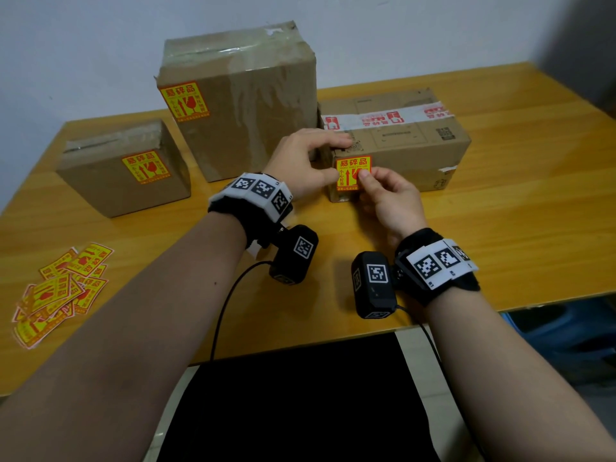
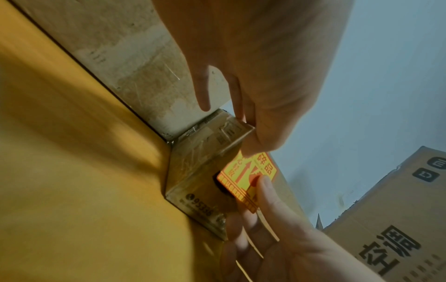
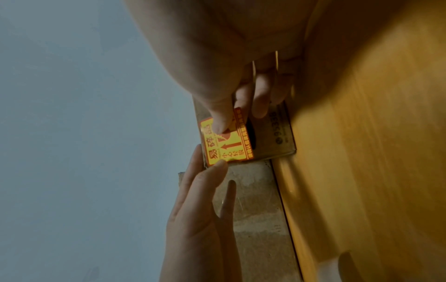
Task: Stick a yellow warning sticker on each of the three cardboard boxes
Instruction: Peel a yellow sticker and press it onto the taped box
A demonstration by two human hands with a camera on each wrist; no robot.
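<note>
Nearest the bench's front edge, on the left, a loose heap of spare stickers lies scattered, well apart from the hands.

Both hands are up at the low box on the right, working on its near end face. The right hand has its thumb pressed on the yellow warning sticker, with the other fingers curled behind its lower edge, so it pinches the sticker (the right wrist view shows a dark gap there, the lower part standing off the cardboard). The sticker's upper part lies against the end face, near the box's left corner.

The left hand reaches over from the other side: its fingers lie fairly straight along the top edge of the box, and the thumb tip touches the sticker's left edge, pressing rather than gripping.

Off to the left sits the small box, with a yellow sticker flat on its front face. Farther back, between the two, the tall box stands just beside the low box, carrying its own sticker on the upper left of its front. White tape with red print runs across the low box's top. A pale wall rises behind the bench.
</note>
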